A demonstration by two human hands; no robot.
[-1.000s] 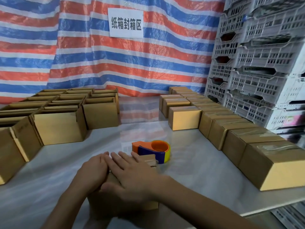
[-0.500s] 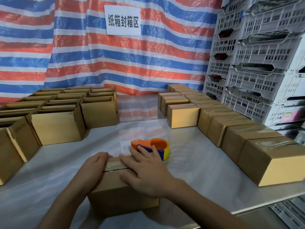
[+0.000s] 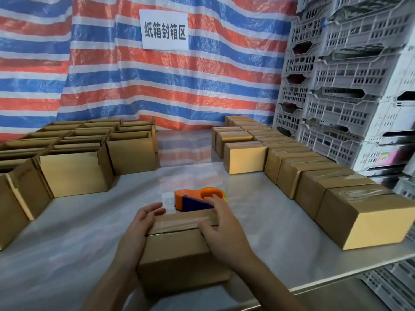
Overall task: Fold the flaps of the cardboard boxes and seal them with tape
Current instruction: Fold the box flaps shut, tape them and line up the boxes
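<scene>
Close to the worktop's near edge sits the box, flaps down and shiny tape on top, between both hands. The left hand lies against its left side, fingers loosely apart at the far corner. The right hand rests on its top right, fingers relaxed, tips touching the dispenser just behind.

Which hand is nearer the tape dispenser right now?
Right. The right hand lies over the far right corner of the box, its fingers reaching the tape dispenser. The left hand rests at the box's left edge, short of the dispenser.
</scene>
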